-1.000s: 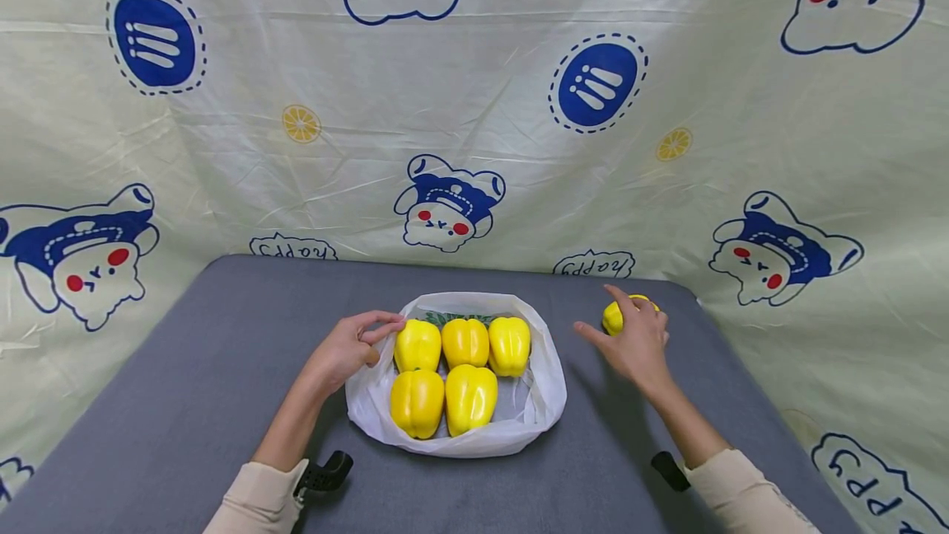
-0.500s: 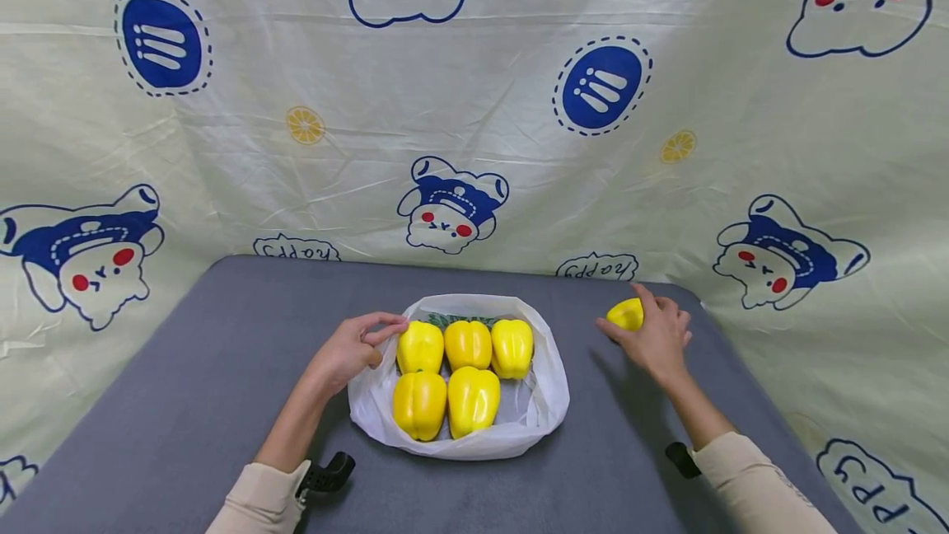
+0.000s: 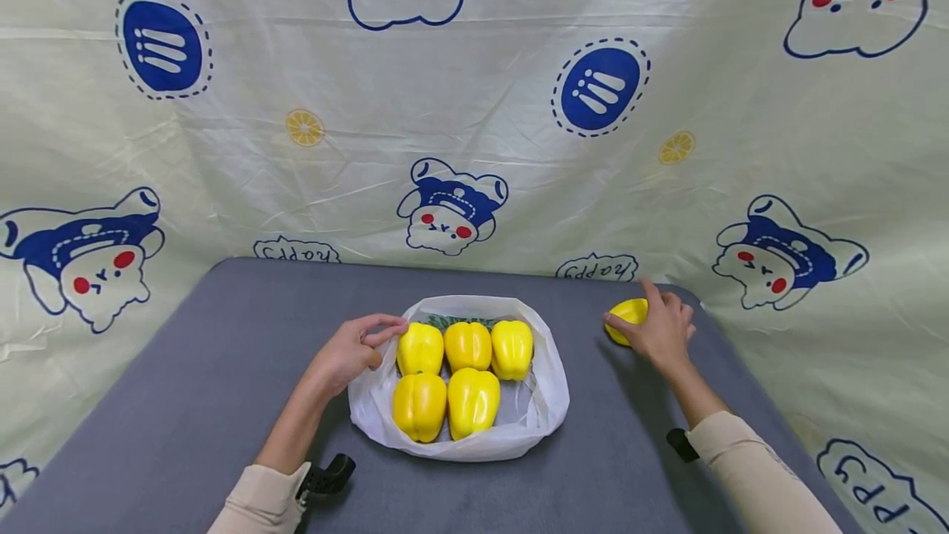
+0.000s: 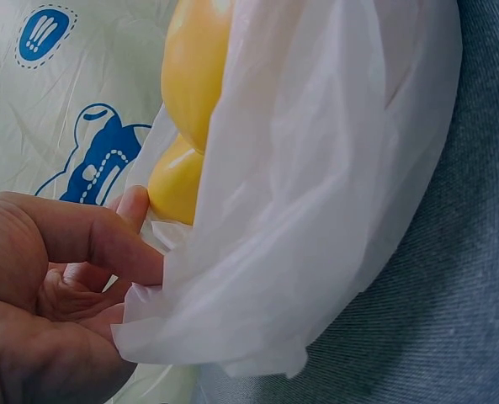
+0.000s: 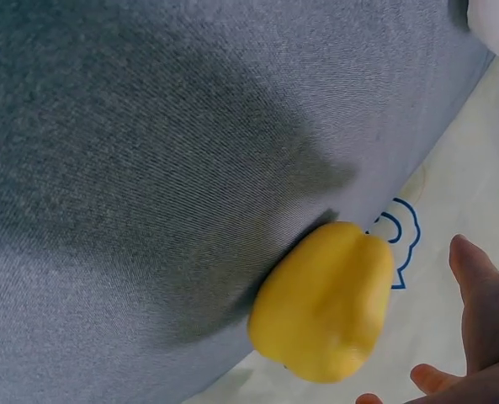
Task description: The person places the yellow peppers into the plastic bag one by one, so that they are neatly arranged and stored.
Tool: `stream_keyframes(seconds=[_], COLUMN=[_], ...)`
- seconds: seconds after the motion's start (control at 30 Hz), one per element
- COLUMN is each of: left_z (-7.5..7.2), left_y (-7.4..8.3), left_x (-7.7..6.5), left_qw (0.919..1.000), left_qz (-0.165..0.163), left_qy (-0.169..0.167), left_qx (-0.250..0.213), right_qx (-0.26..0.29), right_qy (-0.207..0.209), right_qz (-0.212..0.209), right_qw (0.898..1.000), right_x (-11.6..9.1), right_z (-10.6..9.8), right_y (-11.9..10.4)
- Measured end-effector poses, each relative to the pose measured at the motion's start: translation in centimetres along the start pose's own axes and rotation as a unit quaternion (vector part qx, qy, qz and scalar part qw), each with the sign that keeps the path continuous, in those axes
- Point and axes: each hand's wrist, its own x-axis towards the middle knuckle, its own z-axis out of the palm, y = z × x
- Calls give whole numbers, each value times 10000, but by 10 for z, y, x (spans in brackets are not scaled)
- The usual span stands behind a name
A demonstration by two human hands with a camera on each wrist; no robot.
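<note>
My left hand (image 3: 352, 355) is at the left rim of a white plastic bag (image 3: 549, 402). Its thumb and index finger pinch the bag's edge, as the left wrist view shows, with the fingertips partly hidden by the plastic. Inside the rolled-open bag lie several yellow bell peppers (image 3: 473, 400) in two rows. Another yellow bell pepper (image 5: 325, 303) lies on the grey cloth near the table's far right. My right hand (image 3: 663, 332) is over and beside this pepper, thumb and fingers spread. In the right wrist view the visible fingers stand apart from it.
Grey cloth (image 3: 222, 386) covers the table. A pale printed sheet (image 3: 519, 130) hangs behind and at both sides. Green print shows on the bag's far inner wall. A black strap (image 3: 329, 474) is on the left wrist.
My right hand has moved slightly to the right and closer in around the lone pepper. The left hand and the bag keep their place.
</note>
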Motion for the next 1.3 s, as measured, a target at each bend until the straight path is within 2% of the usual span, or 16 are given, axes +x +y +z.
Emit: stream_keyframes(seconds=[0.8,1.3], left_z=[1,1], left_y=[1,1], left_x=[0,-1], left_qw=[10000,10000], left_qz=[3,-17], left_qy=[33,48], left_qx=[-47,8], right_qx=[-47,-105], right_qy=[-29,-78], right_qz=[342,363], right_qw=[9994,9993], right_x=[12,13], right_z=[19,18], right_y=[22,23])
